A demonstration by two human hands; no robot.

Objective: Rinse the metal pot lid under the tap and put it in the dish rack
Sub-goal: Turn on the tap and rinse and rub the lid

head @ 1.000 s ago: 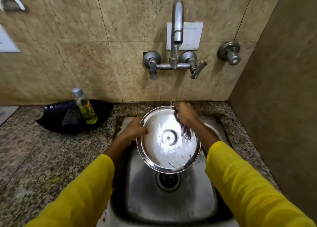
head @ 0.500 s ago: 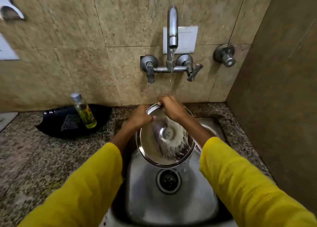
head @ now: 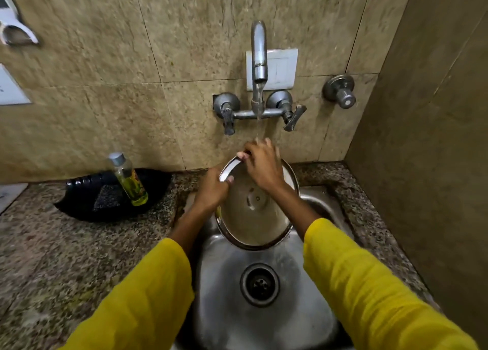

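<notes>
The round metal pot lid [head: 253, 212] is held tilted over the steel sink [head: 264, 310], its inner side facing me. My left hand [head: 211, 191] grips the lid's left rim, thumb over the edge. My right hand [head: 261, 164] lies on the lid's upper rim, fingers curled over the top, right under the water stream. The wall tap [head: 258, 59] is running; the stream falls onto my right hand and the lid's top edge. No dish rack is in view.
A black tray [head: 87, 201] on the granite counter at the left holds a scrub pad [head: 108, 196] and a bottle of green liquid [head: 129, 180]. Two tap handles [head: 227, 112] flank the spout. A side wall stands close on the right. The sink drain [head: 260, 283] lies below the lid.
The lid has moved up and back toward the wall, under the stream. My right hand has slid along the upper rim to the left. My left hand has shifted up the left rim.
</notes>
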